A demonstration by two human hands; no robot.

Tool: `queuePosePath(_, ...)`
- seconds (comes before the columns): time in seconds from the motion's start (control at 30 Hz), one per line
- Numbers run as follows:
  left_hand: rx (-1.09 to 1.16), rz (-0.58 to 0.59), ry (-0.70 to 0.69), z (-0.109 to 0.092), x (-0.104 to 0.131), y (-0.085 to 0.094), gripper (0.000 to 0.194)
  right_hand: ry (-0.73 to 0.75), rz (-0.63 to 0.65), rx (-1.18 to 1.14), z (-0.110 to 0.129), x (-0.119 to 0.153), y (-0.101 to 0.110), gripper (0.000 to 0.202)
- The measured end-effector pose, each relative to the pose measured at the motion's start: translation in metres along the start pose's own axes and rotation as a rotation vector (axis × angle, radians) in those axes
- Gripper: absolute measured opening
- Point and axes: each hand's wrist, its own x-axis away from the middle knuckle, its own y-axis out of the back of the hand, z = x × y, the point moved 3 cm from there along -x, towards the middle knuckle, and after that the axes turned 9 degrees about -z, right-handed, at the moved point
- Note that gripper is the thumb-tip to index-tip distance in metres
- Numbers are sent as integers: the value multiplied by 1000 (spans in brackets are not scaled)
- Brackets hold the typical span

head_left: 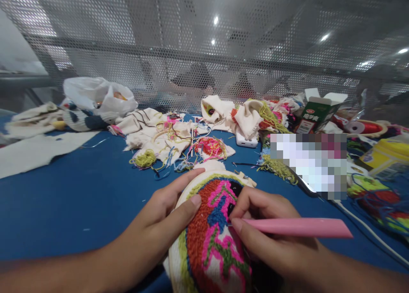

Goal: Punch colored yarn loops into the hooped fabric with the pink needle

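My left hand grips the left rim of a round embroidery hoop, thumb on the front and fingers round the back. Stretched in the hoop is a white cloth with thick yarn stitching in rust red, pink, green, blue, black and yellow-green. The hoop is tilted up toward me. In my right hand is a pink-handled punch needle, pinched between thumb and fingers near its front end. Its tip meets the stitching close to the blue patch, and my fingers partly hide that spot.
Across the blue table lie cloth scraps and tangled yarn. Behind stand a white plastic bag, a green box and a perforated metal screen. Right of the hoop are a blurred-out phone, its white cable and a yellow container.
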Motion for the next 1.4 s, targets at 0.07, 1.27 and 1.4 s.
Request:
queuePosePath(0.07,-5,-8,0,0,0,1,52,3,-1,3,-1,0,0,13)
queuePosePath(1.27,33,-2,27,2,-1,1,49,26,1,36,0,0,1,13)
queuePosePath(1.4,56,20,35,5,0,2,51,40,-14,27,-1,1,1,14)
